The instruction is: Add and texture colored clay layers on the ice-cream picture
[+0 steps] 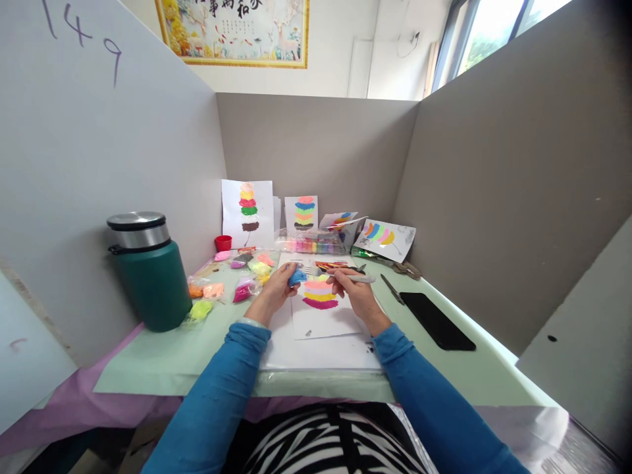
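My left hand (277,287) pinches a lump of blue clay (297,277) above the paper. In my right hand (354,291) is a fork (364,279) with a pale handle; its pronged end points left and reaches close to the blue clay. Whether the prongs touch the clay I cannot tell. Beneath both hands lies a white sheet (326,328) bearing stacked bands of colour, with magenta lowest, then yellow, pink and pale yellow-green. My fingers cover part of the sheet's upper area.
Bagged clay lumps, among them a magenta one (243,290), lie at left beside a green flask (157,283). Right are a black phone-like slab (437,320) and a thin dark tool (392,288). Finished-looking pictures (264,230) lean behind. Grey partitions (316,145) enclose the table.
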A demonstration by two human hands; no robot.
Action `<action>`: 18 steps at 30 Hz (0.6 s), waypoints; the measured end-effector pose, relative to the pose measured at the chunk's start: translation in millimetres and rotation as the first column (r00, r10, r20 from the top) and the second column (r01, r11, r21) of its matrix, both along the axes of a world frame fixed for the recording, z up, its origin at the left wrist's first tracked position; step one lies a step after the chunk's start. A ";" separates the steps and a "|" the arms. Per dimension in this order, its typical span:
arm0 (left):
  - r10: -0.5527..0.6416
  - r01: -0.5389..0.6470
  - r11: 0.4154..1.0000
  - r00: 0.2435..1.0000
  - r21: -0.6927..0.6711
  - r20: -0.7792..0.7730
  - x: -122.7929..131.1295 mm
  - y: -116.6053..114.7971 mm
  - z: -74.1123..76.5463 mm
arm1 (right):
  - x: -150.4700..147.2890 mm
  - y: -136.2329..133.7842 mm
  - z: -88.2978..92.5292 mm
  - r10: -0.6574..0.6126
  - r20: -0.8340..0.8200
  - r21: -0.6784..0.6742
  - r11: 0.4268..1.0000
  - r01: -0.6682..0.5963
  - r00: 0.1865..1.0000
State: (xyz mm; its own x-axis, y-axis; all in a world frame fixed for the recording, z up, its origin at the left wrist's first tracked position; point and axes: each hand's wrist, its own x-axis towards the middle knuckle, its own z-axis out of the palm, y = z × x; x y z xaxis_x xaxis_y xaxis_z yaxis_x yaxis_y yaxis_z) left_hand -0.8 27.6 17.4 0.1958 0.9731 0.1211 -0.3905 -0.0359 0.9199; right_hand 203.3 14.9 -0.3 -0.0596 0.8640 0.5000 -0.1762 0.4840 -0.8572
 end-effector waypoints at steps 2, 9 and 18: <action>0.003 -0.003 1.000 1.000 0.004 0.003 -0.2 0.1 -0.1 | 0.2 -0.3 0.8 -0.019 -0.013 -0.002 1.000 0.019 1.000; -0.022 0.022 1.000 1.000 -0.003 0.006 -1.0 0.8 -1.0 | 0.3 -0.7 1.4 0.000 -0.005 0.000 1.000 0.000 1.000; 0.017 -0.017 0.999 1.000 -0.028 -0.003 -1.0 -0.3 2.1 | 1.8 2.0 -1.4 -0.028 0.029 0.018 0.999 0.028 0.999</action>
